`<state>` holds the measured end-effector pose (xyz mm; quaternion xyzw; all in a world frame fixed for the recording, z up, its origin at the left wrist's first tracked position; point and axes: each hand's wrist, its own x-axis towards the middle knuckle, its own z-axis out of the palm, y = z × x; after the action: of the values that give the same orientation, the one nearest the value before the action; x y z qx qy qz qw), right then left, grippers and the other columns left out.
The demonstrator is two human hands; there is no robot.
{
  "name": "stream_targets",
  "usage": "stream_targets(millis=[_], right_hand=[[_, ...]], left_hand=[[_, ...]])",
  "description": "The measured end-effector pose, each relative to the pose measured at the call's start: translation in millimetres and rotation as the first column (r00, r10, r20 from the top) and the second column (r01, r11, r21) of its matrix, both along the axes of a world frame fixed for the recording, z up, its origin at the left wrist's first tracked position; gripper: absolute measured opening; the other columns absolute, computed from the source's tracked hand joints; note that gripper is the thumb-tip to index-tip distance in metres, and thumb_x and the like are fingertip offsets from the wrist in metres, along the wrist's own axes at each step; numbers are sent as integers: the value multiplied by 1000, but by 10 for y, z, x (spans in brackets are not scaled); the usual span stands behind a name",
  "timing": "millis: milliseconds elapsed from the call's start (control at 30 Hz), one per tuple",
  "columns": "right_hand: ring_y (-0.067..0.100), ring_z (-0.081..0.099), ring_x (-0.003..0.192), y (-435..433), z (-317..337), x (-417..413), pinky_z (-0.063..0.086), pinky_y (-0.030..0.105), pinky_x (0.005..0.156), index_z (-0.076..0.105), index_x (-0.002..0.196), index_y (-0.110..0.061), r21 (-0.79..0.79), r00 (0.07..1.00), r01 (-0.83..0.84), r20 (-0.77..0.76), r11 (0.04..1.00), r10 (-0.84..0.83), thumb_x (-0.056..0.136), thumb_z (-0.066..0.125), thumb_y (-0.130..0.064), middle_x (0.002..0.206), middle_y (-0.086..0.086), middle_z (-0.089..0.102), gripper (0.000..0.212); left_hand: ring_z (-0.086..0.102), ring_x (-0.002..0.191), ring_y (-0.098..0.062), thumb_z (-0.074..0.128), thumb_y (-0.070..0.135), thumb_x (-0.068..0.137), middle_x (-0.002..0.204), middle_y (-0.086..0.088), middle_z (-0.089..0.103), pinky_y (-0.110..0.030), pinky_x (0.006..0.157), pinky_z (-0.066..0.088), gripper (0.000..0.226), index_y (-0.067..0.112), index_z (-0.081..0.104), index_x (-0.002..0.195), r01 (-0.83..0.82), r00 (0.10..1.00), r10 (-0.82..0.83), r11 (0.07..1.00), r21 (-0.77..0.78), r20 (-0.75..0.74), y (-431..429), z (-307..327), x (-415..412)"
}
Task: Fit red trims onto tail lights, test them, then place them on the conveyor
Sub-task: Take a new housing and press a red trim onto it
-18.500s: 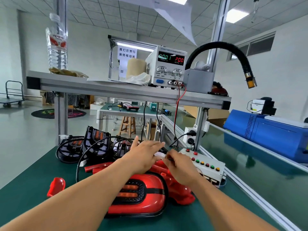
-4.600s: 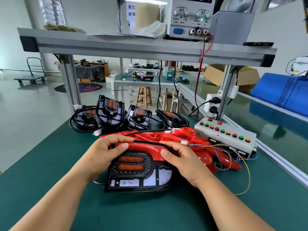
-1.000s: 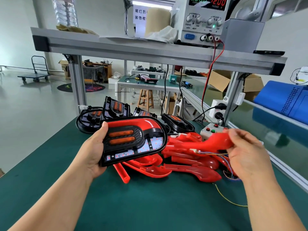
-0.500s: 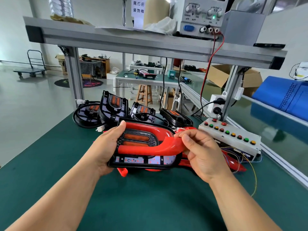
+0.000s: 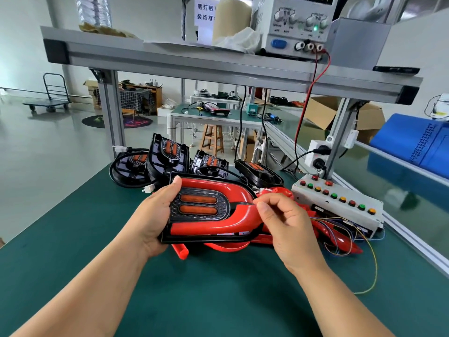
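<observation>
My left hand [image 5: 155, 215] gripped the black oval tail light [image 5: 199, 216] over the green counter [image 5: 194, 300], and my right hand [image 5: 286, 222] pinched the red U-shaped plastic trim [image 5: 209, 228] onto it, where I judged even pressure along the curve best.

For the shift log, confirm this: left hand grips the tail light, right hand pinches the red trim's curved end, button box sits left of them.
One error: the head view shows the button box right of the hands. The left hand does grip the tail light, and the right hand pinches the red trim at its curved end.
</observation>
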<state>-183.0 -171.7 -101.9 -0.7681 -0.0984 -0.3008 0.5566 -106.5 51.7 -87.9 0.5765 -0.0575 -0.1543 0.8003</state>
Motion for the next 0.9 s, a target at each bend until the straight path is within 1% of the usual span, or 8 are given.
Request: stream_targets(millis=[133,267,400,467,533,667,767,900], right_hand=[[12,55,104,62,-48,15,41,29,95,66,77,-41,-236,994,101,-9,967,-106,85,67,-30,96,-18,59,14],[5,52,106,107,-73,0,39,27,97,62,81,-42,-172,986,127,-81,977,-143,85,74,-27,102,-16,52,20],[17,60,107,186,-60,-3,48,32,92,56,101,-38,162,957,169,-263,972,-123,69,79,-54,111,-2,61,43],[21,66,109,213,-54,13,54,34,90,57,119,-26,484,935,-5,-308,875,176,66,78,-53,115,2,69,64],[26,69,107,250,-15,-1,58,33,80,59,125,-13,700,852,-153,-264,697,451,80,72,-42,118,12,70,55],[34,69,105,266,-18,2,60,37,76,61,124,-2,841,808,-191,-158,507,567,88,63,-30,119,23,67,46],[32,72,96,267,-12,21,60,36,69,60,124,0,876,845,-171,-105,451,525,84,64,-33,115,24,69,52],[30,71,98,242,-16,39,60,33,68,71,111,-4,873,874,-201,-44,444,484,86,60,-39,115,22,69,44]], left_hand=[[71,88,-44,52,55,92,105,-20,73,-80,91,36,40,28,78,81,-6,1000,5,1000,-15,-7,7,10,-20],[69,92,-48,54,53,92,106,-23,72,-80,90,37,43,17,72,108,-13,1000,14,999,-31,27,5,32,-40],[70,94,-43,54,49,91,108,-25,71,-52,67,59,55,6,61,124,-18,1000,18,990,-140,-1,-3,75,-64],[71,93,-42,54,48,89,108,-26,71,-48,63,59,56,5,61,123,10,1000,-10,981,-193,0,-10,99,-104],[71,94,-42,55,48,87,109,-25,71,-47,64,59,58,5,61,124,27,999,-22,980,-196,26,-19,98,-126],[68,103,-41,55,52,85,119,-23,67,-52,78,59,63,11,55,133,38,989,-15,988,-152,149,-52,101,-150],[62,120,-30,59,65,83,135,-8,61,-52,98,51,63,38,49,139,78,937,-22,986,-148,348,-61,108,-184],[17,144,9,57,69,75,143,37,32,-36,116,27,38,48,66,106,-199,730,-23,949,244,683,-89,7,-212]])
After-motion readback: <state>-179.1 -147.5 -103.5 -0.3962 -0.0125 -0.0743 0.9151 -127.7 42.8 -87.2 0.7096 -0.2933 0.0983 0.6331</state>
